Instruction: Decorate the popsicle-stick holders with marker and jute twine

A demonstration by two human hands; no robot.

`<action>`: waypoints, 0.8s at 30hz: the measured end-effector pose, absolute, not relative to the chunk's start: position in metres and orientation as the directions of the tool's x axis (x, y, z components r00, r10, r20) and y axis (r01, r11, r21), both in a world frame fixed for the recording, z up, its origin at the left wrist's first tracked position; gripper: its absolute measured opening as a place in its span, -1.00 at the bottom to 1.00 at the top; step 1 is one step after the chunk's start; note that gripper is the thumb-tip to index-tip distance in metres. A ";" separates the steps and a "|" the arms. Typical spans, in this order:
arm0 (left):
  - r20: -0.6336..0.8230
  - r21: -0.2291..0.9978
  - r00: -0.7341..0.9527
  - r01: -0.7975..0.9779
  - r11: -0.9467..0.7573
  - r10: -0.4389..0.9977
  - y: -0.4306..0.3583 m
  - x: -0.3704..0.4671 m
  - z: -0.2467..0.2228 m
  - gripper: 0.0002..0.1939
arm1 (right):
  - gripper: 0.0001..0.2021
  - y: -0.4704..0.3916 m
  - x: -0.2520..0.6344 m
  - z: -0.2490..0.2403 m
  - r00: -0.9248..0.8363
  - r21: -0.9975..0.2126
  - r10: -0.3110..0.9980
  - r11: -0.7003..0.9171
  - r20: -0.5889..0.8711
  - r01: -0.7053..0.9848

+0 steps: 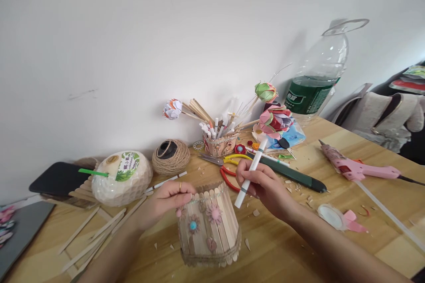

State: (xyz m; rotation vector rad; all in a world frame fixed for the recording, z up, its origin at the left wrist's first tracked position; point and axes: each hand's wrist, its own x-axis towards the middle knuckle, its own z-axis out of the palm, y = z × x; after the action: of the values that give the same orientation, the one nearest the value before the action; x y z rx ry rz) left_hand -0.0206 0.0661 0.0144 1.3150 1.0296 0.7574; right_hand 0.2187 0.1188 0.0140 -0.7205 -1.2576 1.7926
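Note:
My left hand (pixel 171 201) pinches the upper rim of a pot made of wooden craft sticks (pixel 212 230). It is tilted above or on the table; whether its base touches is hard to tell. Pink and blue flowers, a wooden heart and a twine band decorate its side. In my right hand (pixel 260 181) is a white marker pen (pixel 252 170) with grey bands, held slanting just right of the pot. Behind my right hand lie scissors (pixel 229 170) with yellow and red handles. A smaller decorated pot (pixel 221 145) full of markers and sticks stands at the back.
Left are a wrapped coconut (pixel 121 181), a twine ball (pixel 171 159), a black phone (pixel 61 179) and loose craft sticks (pixel 96 238). To the right lie a green cutter (pixel 292 174) and a pink glue gun (pixel 358 163). A large water bottle (pixel 315 75) stands near paper flowers (pixel 275 119).

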 end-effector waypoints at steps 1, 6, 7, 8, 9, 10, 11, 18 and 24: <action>-0.171 0.984 0.387 0.105 0.141 0.906 0.066 -0.021 0.014 -0.68 | -0.80 0.119 0.219 0.014 -0.514 -0.946 0.858 -0.165 0.002 -0.280; -0.168 0.985 0.395 0.104 0.138 0.903 0.066 -0.021 0.015 -0.69 | -0.74 0.119 0.220 0.011 -0.562 -0.970 0.827 -0.127 0.013 -0.210; -0.169 0.985 0.399 0.106 0.137 0.902 0.066 -0.022 0.015 -0.69 | -0.73 0.119 0.220 0.011 -0.566 -0.972 0.824 -0.124 0.013 -0.201; -0.169 0.985 0.402 0.107 0.137 0.900 0.066 -0.022 0.015 -0.69 | -0.72 0.119 0.220 0.011 -0.567 -0.973 0.823 -0.120 0.013 -0.196; -0.170 0.985 0.404 0.106 0.139 0.899 0.066 -0.022 0.015 -0.69 | -0.71 0.119 0.220 0.011 -0.567 -0.975 0.823 -0.115 0.015 -0.192; -0.170 0.985 0.408 0.103 0.140 0.897 0.066 -0.022 0.015 -0.69 | -0.70 0.120 0.220 0.011 -0.566 -0.975 0.824 -0.110 0.017 -0.190; -0.169 0.985 0.408 0.101 0.140 0.897 0.066 -0.022 0.015 -0.69 | -0.69 0.120 0.220 0.011 -0.564 -0.976 0.826 -0.106 0.019 -0.189; -0.179 0.982 0.392 0.120 0.143 0.902 0.066 -0.020 0.017 -0.66 | -0.66 0.120 0.219 0.012 -0.557 -0.978 0.830 -0.096 0.024 -0.186; -0.190 0.981 0.400 0.116 0.156 0.897 0.065 -0.020 0.018 -0.66 | -0.65 0.119 0.219 0.012 -0.555 -0.974 0.832 -0.122 0.006 -0.193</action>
State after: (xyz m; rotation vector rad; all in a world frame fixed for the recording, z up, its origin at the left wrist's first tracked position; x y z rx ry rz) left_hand -0.0203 0.0653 0.0180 1.3059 1.0290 0.7310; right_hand 0.2188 0.1194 0.0118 -0.7458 -1.4075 1.7700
